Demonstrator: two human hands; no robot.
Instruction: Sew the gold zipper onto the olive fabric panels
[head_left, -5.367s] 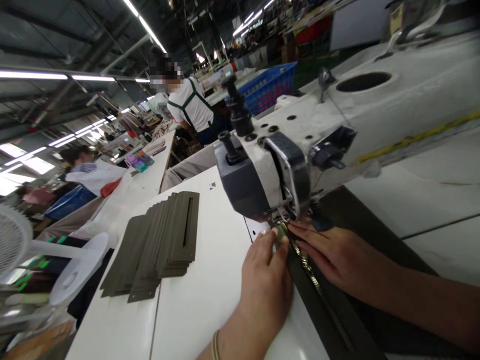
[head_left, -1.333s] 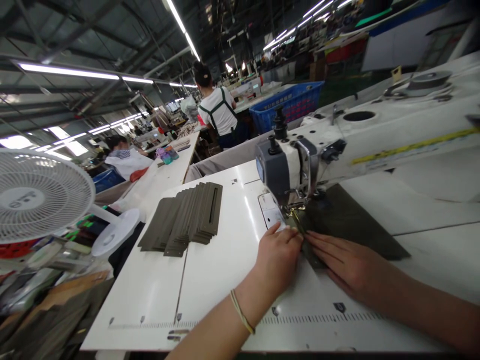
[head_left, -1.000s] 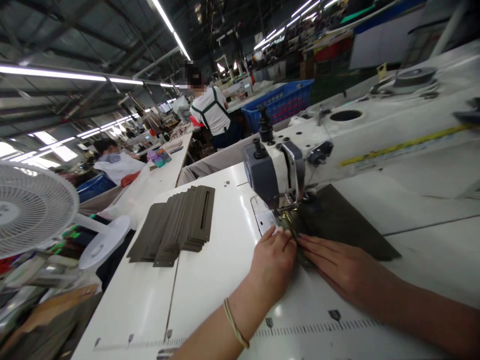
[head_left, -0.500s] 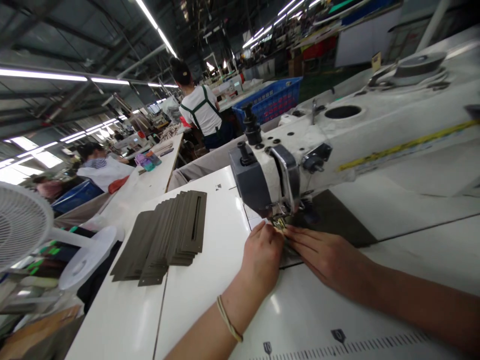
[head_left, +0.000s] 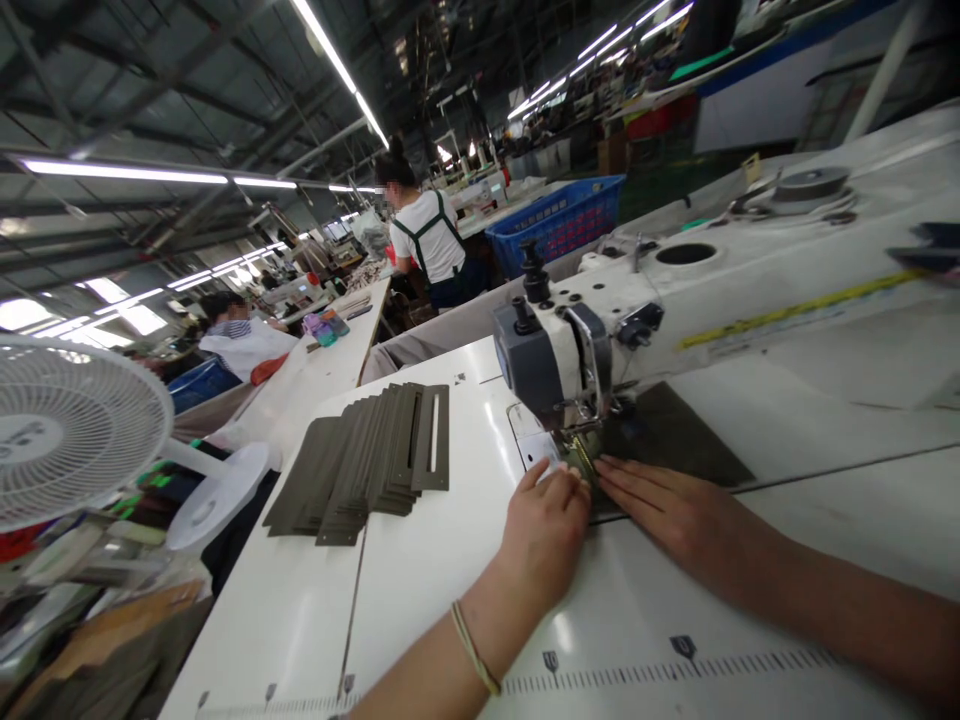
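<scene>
A sewing machine head [head_left: 555, 350] stands over a dark olive panel [head_left: 686, 440] lying flat on the white table. Beneath the presser foot runs a zipper [head_left: 582, 455] with gold-coloured teeth. My left hand [head_left: 551, 520] is at the zipper's near left side, thumb and fingers pinched at its edge, forefinger stretched toward the metal plate. On the other side, my right hand [head_left: 667, 505] lies flat, its straight fingers together and pressing on the panel beside the zipper. The needle tip is hidden by the foot.
A fanned stack of slotted olive panels [head_left: 367, 460] lies to the left. Beyond the table's left edge stands a white fan [head_left: 82, 430]. A ruler strip [head_left: 622, 675] runs along the front. Behind are a blue crate [head_left: 555, 220] and a person in a white shirt [head_left: 431, 240].
The view has swung slightly left, so the scene sits further right. My left forefinger has straightened away from the other fingers, and more of the zipper shows between my hands.
</scene>
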